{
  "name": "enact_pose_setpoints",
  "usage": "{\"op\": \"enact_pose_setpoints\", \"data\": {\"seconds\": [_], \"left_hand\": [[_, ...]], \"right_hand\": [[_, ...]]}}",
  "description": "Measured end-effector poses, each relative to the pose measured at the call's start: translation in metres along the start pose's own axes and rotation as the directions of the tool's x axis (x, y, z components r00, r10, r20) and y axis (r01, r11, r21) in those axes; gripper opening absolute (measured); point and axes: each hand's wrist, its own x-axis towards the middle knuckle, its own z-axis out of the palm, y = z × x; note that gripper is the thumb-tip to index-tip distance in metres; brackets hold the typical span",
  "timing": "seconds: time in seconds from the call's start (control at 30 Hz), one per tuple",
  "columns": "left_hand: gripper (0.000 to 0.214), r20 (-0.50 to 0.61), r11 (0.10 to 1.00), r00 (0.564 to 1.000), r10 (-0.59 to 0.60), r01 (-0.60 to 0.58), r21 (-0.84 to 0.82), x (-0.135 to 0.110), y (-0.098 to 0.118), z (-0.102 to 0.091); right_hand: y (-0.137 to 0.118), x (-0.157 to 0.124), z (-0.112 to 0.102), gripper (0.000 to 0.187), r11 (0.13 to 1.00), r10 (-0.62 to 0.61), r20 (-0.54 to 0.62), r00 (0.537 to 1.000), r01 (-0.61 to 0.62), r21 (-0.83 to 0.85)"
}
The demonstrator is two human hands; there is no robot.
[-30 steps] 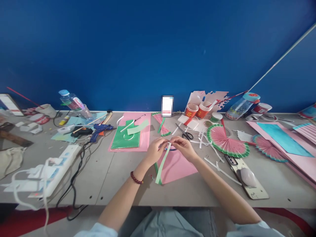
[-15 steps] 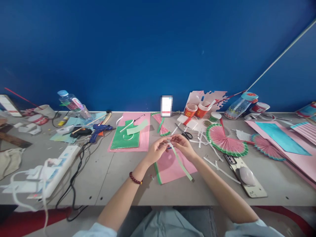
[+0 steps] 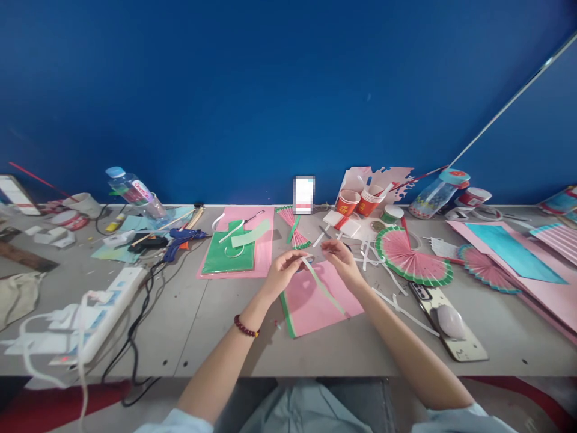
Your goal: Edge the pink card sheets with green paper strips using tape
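Observation:
Above a pink paper sheet with a green left edge, my left hand pinches the upper end of a pale green paper strip. The strip hangs down to the right across the sheet. A little to the right, my right hand is raised with its fingers curled together, the fingertips pinched on something too small to make out. A red bead bracelet sits on my left wrist.
Scissors and white paper strips lie behind the hands. Watermelon paper fans and a phone are to the right. A green sheet on pink paper, a glue gun, a power strip and cables are to the left. Red cups stand at the back.
The strip's free end swung from the lower left to the right across the pink sheet. My two hands, pinched together before, have drawn a little apart.

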Motion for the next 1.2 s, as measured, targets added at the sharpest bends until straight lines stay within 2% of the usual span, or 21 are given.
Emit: {"op": "enact_pose_setpoints", "data": {"seconds": [0.07,0.13,0.23,0.33,0.5,0.63,0.7,0.73,0.8,0.87,0.97,1.07,1.2], "left_hand": [[0.022,-0.053,0.999,0.999,-0.01,0.008,-0.045,0.002,-0.002,-0.001],[0.021,-0.101,0.995,0.995,-0.028,0.019,-0.093,0.004,-0.003,-0.002],[0.018,-0.139,0.987,0.989,-0.056,0.034,-0.155,0.005,-0.004,-0.002],[0.015,-0.134,0.978,0.987,-0.094,0.066,-0.2,0.005,-0.004,-0.003],[0.014,-0.088,0.958,0.982,-0.169,0.143,-0.249,0.004,-0.005,-0.004],[0.016,-0.049,0.932,0.98,-0.192,0.167,-0.322,0.004,-0.006,-0.004],[0.021,-0.046,0.926,0.981,-0.19,0.163,-0.341,0.004,-0.005,-0.004],[0.022,-0.046,0.926,0.981,-0.186,0.159,-0.342,0.003,-0.005,-0.004],[0.023,-0.044,0.93,0.983,-0.177,0.152,-0.334,0.003,-0.004,-0.003],[0.022,-0.04,0.93,0.985,-0.165,0.142,-0.339,0.003,-0.003,-0.003],[0.025,-0.032,0.935,0.988,-0.15,0.131,-0.33,0.002,-0.002,-0.002],[0.023,-0.043,0.958,0.989,-0.138,0.123,-0.259,0.002,-0.002,0.0],[0.022,-0.062,0.964,0.985,-0.159,0.141,-0.226,0.001,-0.001,0.003]], "right_hand": [[0.01,0.007,-0.013,0.019,0.978,-0.062,-0.153,0.986,0.029,-0.208],[0.021,0.014,-0.028,0.02,0.907,-0.104,-0.227,0.968,-0.001,-0.421],[0.034,0.019,-0.045,0.022,0.758,-0.092,-0.145,0.985,-0.025,-0.652],[0.037,0.02,-0.048,0.018,0.69,-0.069,-0.101,0.992,-0.025,-0.723],[0.027,0.015,-0.043,0.018,0.536,-0.021,-0.069,0.997,-0.047,-0.843],[0.017,0.012,-0.042,0.019,0.487,0.033,-0.1,0.994,-0.103,-0.867],[0.014,0.012,-0.042,0.017,0.537,0.091,-0.132,0.987,-0.161,-0.828],[0.013,0.012,-0.042,0.017,0.597,0.129,-0.147,0.981,-0.195,-0.778],[0.011,0.014,-0.042,0.017,0.755,0.269,-0.154,0.951,-0.308,-0.579],[0.008,0.015,-0.042,0.022,0.84,0.419,-0.096,0.903,-0.425,-0.338],[-0.001,0.013,-0.042,0.029,0.854,0.518,0.072,0.852,-0.52,0.007],[-0.012,0.005,-0.043,0.03,0.782,0.499,0.21,0.841,-0.541,0.309],[-0.014,-0.008,-0.047,0.032,0.735,0.502,0.215,0.838,-0.544,0.404]]}}
